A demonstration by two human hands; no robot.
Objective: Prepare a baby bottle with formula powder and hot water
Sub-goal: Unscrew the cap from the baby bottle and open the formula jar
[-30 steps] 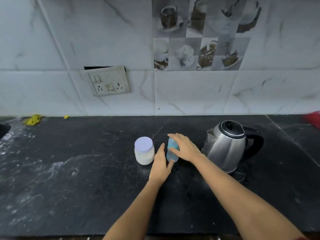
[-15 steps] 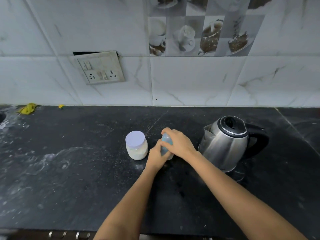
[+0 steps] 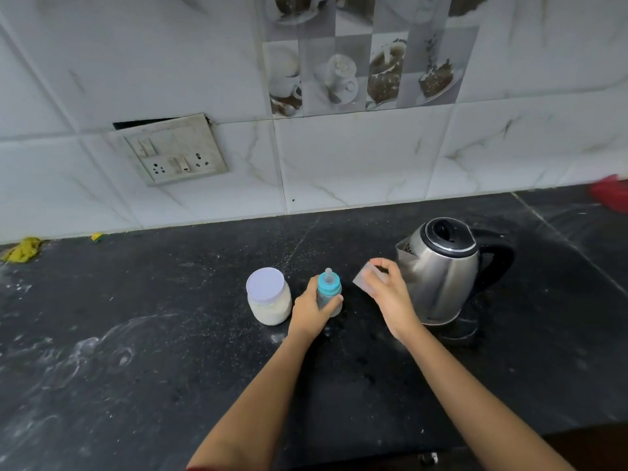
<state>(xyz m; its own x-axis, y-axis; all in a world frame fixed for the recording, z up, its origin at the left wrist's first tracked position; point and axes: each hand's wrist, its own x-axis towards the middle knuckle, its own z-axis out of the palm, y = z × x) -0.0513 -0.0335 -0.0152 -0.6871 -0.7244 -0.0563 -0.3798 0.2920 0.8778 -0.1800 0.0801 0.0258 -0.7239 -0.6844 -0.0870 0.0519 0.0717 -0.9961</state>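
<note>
A small baby bottle (image 3: 329, 287) with a blue collar and a clear teat stands upright on the black counter (image 3: 170, 351). My left hand (image 3: 311, 312) is wrapped around its body. My right hand (image 3: 390, 294) holds the bottle's clear cap (image 3: 366, 279) just to the right of the bottle, off the teat. A jar of white formula powder (image 3: 268, 297) with a pale lilac lid stands left of the bottle. A steel electric kettle (image 3: 441, 270) with a black handle sits on its base to the right, close behind my right hand.
A tiled wall with a loose switch and socket plate (image 3: 176, 154) runs along the back. A yellow cloth (image 3: 22, 249) lies at the far left of the counter and a red object (image 3: 610, 195) at the far right edge.
My right hand has lifted the clear cap off the bottle and moved it to the right, baring the teat. My left hand has closed around the bottle's body.
</note>
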